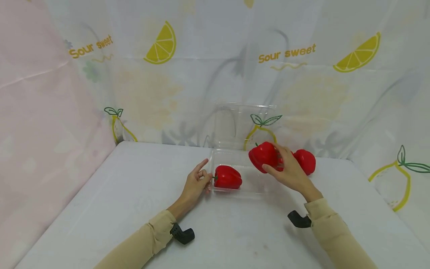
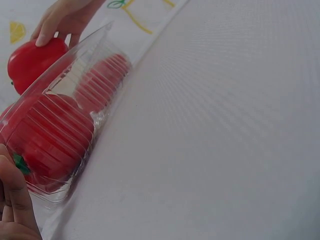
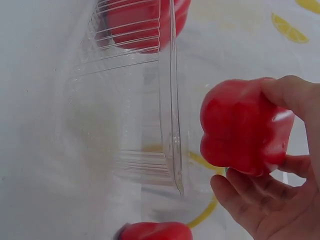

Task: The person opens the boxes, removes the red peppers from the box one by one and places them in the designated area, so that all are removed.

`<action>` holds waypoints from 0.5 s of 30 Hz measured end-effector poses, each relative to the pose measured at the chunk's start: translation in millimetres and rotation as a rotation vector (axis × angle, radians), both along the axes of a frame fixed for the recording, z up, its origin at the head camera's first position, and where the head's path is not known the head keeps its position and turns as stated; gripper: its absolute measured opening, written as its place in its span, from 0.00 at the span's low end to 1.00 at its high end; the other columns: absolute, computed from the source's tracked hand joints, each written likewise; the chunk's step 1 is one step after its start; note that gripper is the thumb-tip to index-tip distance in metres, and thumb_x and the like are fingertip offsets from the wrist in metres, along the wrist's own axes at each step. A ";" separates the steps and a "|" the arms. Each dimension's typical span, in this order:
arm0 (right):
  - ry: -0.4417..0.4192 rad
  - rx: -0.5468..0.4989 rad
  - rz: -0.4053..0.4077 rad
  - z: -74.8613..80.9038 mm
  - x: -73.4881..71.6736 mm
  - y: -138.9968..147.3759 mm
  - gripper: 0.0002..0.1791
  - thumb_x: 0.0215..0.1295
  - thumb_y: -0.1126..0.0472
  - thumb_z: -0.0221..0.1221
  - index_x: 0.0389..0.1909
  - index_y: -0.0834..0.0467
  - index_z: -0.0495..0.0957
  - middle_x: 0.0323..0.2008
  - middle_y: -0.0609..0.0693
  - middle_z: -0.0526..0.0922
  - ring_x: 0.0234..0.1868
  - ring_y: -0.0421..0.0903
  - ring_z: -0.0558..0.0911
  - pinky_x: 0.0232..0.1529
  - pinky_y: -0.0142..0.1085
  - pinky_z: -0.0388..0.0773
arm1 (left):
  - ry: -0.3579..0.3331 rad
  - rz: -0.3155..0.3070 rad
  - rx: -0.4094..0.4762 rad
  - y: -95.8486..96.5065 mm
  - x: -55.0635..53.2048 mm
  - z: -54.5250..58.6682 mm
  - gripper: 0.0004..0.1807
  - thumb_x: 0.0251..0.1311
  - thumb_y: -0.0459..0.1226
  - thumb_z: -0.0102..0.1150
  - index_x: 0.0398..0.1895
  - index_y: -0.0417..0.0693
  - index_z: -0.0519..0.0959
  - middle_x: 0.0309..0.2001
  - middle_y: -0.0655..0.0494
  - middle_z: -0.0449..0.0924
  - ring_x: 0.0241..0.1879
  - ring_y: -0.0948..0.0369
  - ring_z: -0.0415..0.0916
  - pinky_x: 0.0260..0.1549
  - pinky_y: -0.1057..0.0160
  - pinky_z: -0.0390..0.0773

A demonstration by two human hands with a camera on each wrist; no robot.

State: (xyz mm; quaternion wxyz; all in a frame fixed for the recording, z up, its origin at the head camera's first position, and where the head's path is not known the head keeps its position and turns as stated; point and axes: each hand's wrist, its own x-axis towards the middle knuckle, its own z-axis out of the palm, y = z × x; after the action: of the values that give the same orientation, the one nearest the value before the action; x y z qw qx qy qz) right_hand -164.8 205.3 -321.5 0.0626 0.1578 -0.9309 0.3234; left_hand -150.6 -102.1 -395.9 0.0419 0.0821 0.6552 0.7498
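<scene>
A clear plastic clamshell box (image 1: 248, 183) stands on the table with its lid (image 1: 225, 125) raised at the back. One red bell pepper (image 1: 228, 177) lies in the left part of its tray, green stem pointing left. My left hand (image 1: 196, 184) pinches the box's left rim beside that stem, index finger stretched out. Above the tray's right side, my right hand (image 1: 285, 168) holds a second red bell pepper (image 1: 263, 156) between thumb and fingers. In the right wrist view this held pepper (image 3: 245, 127) is outside the box wall, its lobed end showing.
Another red pepper (image 1: 305, 161) lies on the white table (image 1: 141, 194) right of the box, partly behind my right hand. A printed cloth (image 1: 201, 86) with lemon drawings hangs along the table's back edge. Black wrist devices (image 1: 183, 234) are at both cuffs.
</scene>
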 end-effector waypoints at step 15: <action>-0.023 -0.060 -0.028 -7.3 7.4 10.4 0.48 0.52 0.50 0.68 0.69 0.54 0.51 0.62 0.58 0.67 0.58 0.59 0.69 0.44 0.51 0.81 | 0.037 0.036 -0.027 1.2 -7.9 -17.5 0.32 0.64 0.32 0.53 0.71 0.51 0.57 0.24 0.58 0.69 0.19 0.66 0.67 0.20 0.72 0.75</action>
State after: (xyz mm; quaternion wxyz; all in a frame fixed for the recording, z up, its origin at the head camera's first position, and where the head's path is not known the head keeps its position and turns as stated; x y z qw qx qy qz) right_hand -157.4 215.7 -328.9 0.0610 0.1391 -0.9235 0.3522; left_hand -158.5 -100.9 -413.4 0.0173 0.0834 0.6675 0.7398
